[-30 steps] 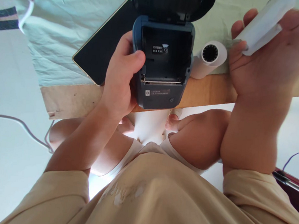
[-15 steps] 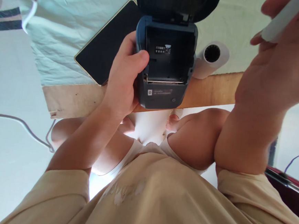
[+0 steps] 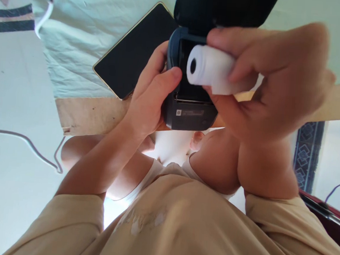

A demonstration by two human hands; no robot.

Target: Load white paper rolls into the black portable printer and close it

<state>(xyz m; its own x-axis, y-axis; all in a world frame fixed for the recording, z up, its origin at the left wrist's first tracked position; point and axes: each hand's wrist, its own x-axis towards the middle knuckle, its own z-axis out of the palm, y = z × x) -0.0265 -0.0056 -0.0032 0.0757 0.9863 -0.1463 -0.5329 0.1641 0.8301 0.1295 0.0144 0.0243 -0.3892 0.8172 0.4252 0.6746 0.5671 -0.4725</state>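
A dark blue small printer (image 3: pixel 188 115) stands at the front edge of a wooden table (image 3: pixel 82 114) with its lid (image 3: pixel 223 8) swung up. My left hand (image 3: pixel 148 98) grips the printer's left side, thumb on the rim of the open paper bay. My right hand (image 3: pixel 268 80) holds a white paper roll (image 3: pixel 212 70) sideways, directly above the open bay, its hollow core end facing left. The roll and my right hand hide most of the bay.
A black tablet (image 3: pixel 135 50) lies on a pale green cloth (image 3: pixel 86 30) left of the printer. A white cable (image 3: pixel 46 11) runs over the cloth's far left. A grey cord (image 3: pixel 24 141) trails on the floor. My knees sit under the table edge.
My right hand swung in from the upper right with the paper roll and now holds it over the open printer. The second roll on the table is hidden behind that hand. The view shifted slightly.
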